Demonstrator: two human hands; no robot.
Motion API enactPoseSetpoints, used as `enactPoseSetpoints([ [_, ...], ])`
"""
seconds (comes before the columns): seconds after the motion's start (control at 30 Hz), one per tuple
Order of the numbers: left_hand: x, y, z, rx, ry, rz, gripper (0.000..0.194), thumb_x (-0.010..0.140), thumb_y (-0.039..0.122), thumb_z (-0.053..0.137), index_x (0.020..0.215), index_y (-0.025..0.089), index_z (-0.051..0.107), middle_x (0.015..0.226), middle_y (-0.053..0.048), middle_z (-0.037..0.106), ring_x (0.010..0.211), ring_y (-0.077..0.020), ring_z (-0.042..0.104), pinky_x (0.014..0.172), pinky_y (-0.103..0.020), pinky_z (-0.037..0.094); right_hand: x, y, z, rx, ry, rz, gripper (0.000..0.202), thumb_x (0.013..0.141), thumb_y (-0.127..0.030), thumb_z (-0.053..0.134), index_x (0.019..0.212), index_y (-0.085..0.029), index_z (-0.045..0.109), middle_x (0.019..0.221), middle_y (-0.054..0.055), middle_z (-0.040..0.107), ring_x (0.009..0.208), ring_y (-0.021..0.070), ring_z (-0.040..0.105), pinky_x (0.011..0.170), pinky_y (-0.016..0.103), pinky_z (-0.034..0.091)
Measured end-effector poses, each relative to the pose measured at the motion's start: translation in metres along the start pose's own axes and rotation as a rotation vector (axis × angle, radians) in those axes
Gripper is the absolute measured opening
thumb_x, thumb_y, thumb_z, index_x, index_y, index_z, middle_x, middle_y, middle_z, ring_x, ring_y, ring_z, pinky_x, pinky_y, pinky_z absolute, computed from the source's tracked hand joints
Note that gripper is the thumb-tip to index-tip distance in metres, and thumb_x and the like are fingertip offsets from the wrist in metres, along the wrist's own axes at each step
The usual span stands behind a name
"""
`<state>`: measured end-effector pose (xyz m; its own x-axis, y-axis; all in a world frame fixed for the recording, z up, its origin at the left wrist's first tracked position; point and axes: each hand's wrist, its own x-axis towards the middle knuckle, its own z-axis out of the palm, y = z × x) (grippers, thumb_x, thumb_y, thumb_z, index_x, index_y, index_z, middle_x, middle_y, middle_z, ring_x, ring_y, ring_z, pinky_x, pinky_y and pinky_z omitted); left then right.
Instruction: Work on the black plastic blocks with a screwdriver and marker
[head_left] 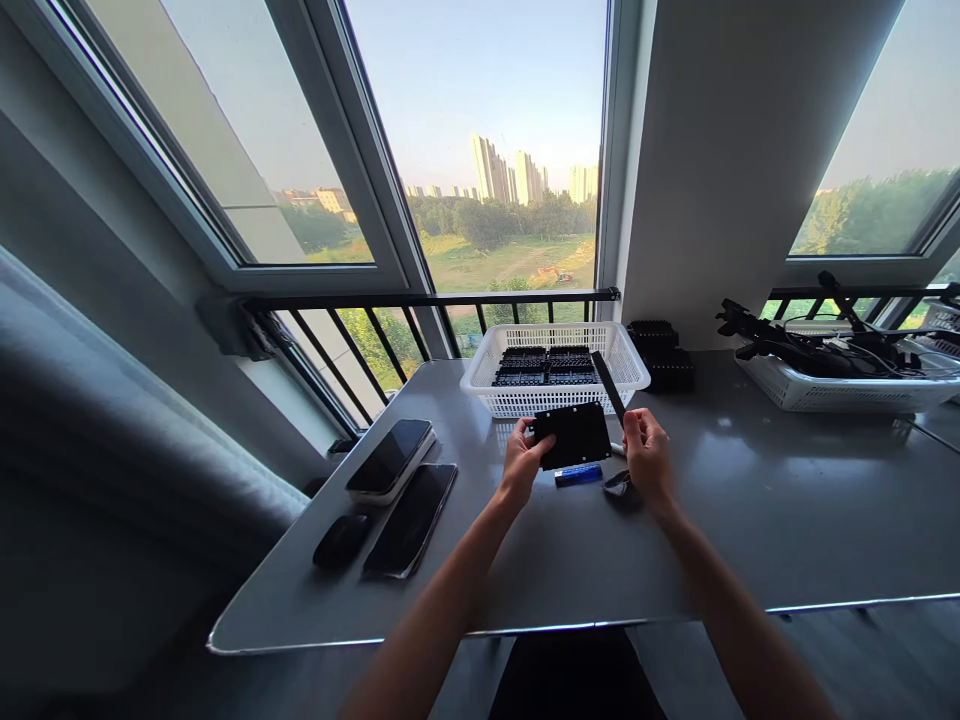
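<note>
A smooth grey counter (720, 530) stands before a tall window (495, 90), with a black railing (450, 299) between them and a grey curtain (112, 390) at the left. Over the counter's middle, the left hand's (523, 460) grip is closed on one end of a thin black plate (577, 436); the right hand's (648, 452) grip is closed around a black strip (609, 390), slanting up before a white plastic basket (551, 404). A mouse (341, 541) lies beside a smartphone (411, 522).

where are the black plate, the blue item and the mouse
Black plate (577, 437), head view: middle of its flat face
Blue item (579, 475), head view: middle of its side
Mouse (342, 541), head view: top of its shell
</note>
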<state>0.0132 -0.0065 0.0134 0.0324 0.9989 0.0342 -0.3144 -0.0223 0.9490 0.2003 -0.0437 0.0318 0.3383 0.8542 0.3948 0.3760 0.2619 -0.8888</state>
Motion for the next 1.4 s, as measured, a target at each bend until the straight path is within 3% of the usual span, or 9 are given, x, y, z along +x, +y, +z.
enactPoseSetpoints([
  [0.07, 0.0, 0.0, 0.0, 0.011, 0.003, 0.035, 0.049, 0.061, 0.033, 0.077, 0.097, 0.02, 0.047, 0.076, 0.0, 0.069, 0.067, -0.0177, 0.066, 0.066, -0.032, 0.053, -0.001, -0.001, -0.001, -0.037, -0.035, -0.035, 0.045, 0.091, -0.06, 0.038, 0.075, -0.02, 0.053, 0.058, -0.002, 0.053, 0.048, 0.0126, 0.046, 0.045, 0.023, 0.035],
  [0.23, 0.0, -0.001, 0.003, 0.079, -0.005, 0.122, 0.043, 0.066, 0.032, 0.073, 0.098, 0.019, 0.047, 0.076, -0.001, 0.067, 0.071, -0.0178, 0.066, 0.07, -0.032, 0.053, -0.005, -0.002, 0.003, -0.273, -0.101, -0.193, 0.045, 0.087, -0.062, 0.048, 0.068, -0.021, 0.049, 0.061, -0.001, 0.055, 0.055, 0.014, 0.051, 0.056, 0.025, 0.037],
  [0.47, -0.004, -0.003, 0.007, 0.149, -0.021, 0.185, 0.041, 0.065, 0.029, 0.073, 0.098, 0.019, 0.05, 0.075, 0.001, 0.063, 0.074, -0.0169, 0.065, 0.068, -0.028, 0.052, -0.009, 0.0, 0.007, -0.499, -0.165, -0.263, 0.047, 0.088, -0.063, 0.045, 0.068, -0.021, 0.052, 0.063, 0.001, 0.058, 0.055, 0.0153, 0.051, 0.053, 0.027, 0.03],
  [0.73, -0.004, 0.004, 0.004, 0.098, 0.056, 0.148, 0.047, 0.065, 0.031, 0.071, 0.104, 0.021, 0.048, 0.078, 0.0, 0.067, 0.068, -0.017, 0.065, 0.065, -0.029, 0.052, 0.007, 0.012, -0.007, -0.491, -0.016, -0.221, 0.049, 0.089, -0.063, 0.042, 0.064, -0.022, 0.047, 0.059, 0.001, 0.055, 0.052, 0.0147, 0.047, 0.053, 0.028, 0.03],
  [0.97, -0.004, 0.001, 0.005, 0.152, 0.021, 0.169, 0.039, 0.066, 0.027, 0.069, 0.098, 0.02, 0.049, 0.076, -0.001, 0.067, 0.071, -0.0177, 0.066, 0.068, -0.03, 0.052, -0.006, 0.005, 0.009, -0.486, -0.14, -0.236, 0.047, 0.089, -0.064, 0.043, 0.067, -0.022, 0.049, 0.062, 0.002, 0.059, 0.054, 0.016, 0.05, 0.053, 0.027, 0.03],
  [1.23, -0.002, 0.004, 0.001, 0.105, 0.096, 0.159, 0.046, 0.066, 0.029, 0.07, 0.105, 0.02, 0.048, 0.077, 0.0, 0.067, 0.071, -0.0184, 0.067, 0.069, -0.033, 0.054, 0.012, 0.016, -0.012, -0.452, 0.038, -0.153, 0.05, 0.087, -0.066, 0.042, 0.063, -0.023, 0.044, 0.057, 0.0, 0.053, 0.051, 0.0153, 0.047, 0.053, 0.028, 0.03],
  [1.4, -0.001, 0.003, 0.002, 0.107, 0.075, 0.15, 0.045, 0.065, 0.028, 0.07, 0.104, 0.02, 0.049, 0.079, -0.002, 0.067, 0.07, -0.0181, 0.066, 0.067, -0.032, 0.054, 0.004, 0.012, -0.001, -0.448, -0.027, -0.206, 0.05, 0.09, -0.064, 0.04, 0.063, -0.022, 0.045, 0.058, 0.0, 0.054, 0.051, 0.0145, 0.046, 0.054, 0.027, 0.031],
])
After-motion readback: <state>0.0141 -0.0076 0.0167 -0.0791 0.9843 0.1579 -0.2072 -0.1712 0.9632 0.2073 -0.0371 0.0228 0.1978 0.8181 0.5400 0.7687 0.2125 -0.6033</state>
